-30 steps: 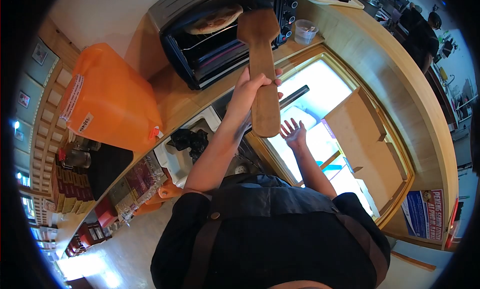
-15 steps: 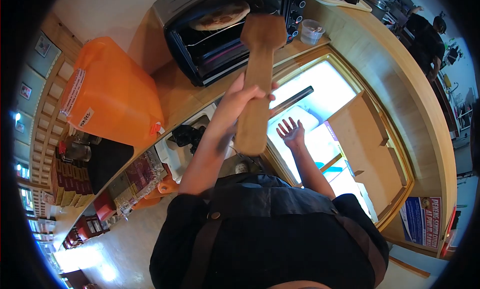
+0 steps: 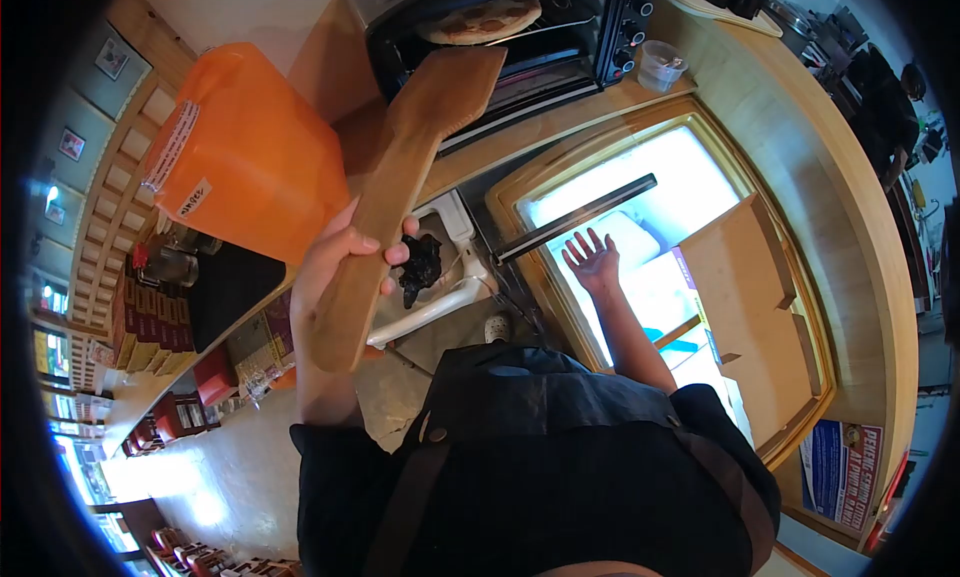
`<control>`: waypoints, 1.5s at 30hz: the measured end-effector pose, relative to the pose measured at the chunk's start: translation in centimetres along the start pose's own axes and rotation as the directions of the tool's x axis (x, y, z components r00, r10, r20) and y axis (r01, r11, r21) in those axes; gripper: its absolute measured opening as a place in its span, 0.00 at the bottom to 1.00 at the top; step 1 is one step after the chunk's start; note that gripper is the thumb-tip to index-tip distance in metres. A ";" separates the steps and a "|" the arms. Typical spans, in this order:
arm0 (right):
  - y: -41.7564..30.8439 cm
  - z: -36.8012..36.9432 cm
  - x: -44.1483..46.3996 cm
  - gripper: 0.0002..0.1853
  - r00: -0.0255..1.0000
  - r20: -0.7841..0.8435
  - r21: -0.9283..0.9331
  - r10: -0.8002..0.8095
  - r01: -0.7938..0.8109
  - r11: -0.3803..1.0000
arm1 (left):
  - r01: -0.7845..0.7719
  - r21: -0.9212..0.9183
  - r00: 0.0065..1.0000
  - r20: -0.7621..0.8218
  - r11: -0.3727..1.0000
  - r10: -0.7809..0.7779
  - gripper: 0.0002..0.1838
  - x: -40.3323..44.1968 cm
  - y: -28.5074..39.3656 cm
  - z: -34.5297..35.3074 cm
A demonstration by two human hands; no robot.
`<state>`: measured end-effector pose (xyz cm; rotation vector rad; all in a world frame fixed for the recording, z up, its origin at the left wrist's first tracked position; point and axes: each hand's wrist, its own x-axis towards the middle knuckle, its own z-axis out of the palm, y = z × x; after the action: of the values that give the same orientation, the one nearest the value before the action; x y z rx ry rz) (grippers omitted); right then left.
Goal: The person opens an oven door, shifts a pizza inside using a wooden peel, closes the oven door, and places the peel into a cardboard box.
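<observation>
My left hand (image 3: 350,262) is wrapped around the handle of a wooden paddle (image 3: 390,192) with a broad, angular blade. The paddle slants up to the right, and its blade overlaps the front of a black toaster oven (image 3: 560,62) in my view. The oven is open, and a pizza (image 3: 485,19) lies on its rack. My right hand (image 3: 595,264) is open and holds nothing, its fingers spread above a brightly lit, wood-framed glass panel (image 3: 640,202). Part of the oven's opening is hidden by the paddle blade.
An orange jerrycan (image 3: 245,157) stands left of the oven, and a clear plastic tub (image 3: 661,65) to its right. A cardboard box (image 3: 755,297) lies on the right. A white chair or stool (image 3: 450,297) holds a black plastic bag (image 3: 421,269). Another person (image 3: 880,107) is far right.
My left hand has moved left and down with the paddle, which has gone from nearly upright to slanted. The view has shifted a little; my right hand stays open in nearly the same place.
</observation>
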<state>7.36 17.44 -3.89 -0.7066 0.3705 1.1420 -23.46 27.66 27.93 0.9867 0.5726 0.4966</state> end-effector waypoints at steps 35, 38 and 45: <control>0.4 -0.4 -1.0 0.27 1.000 0.017 0.000 -0.002 0.002 1.000 | -0.127 -0.116 0.990 0.041 0.985 0.132 0.31 0.8 1.1 0.5; 0.2 -0.2 -1.4 0.27 1.000 -0.006 -0.002 -0.012 0.012 1.000 | -0.089 -0.095 0.994 0.056 0.991 0.095 0.31 -0.2 0.8 0.1; 0.9 0.0 -0.8 0.27 1.000 0.000 -0.031 0.014 -0.014 0.999 | -0.067 -0.142 0.995 0.058 0.988 0.076 0.33 0.1 0.8 -0.3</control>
<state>6.23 17.09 -3.66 -0.7319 0.3583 1.1639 -23.71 28.30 28.48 0.8878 0.4413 0.5600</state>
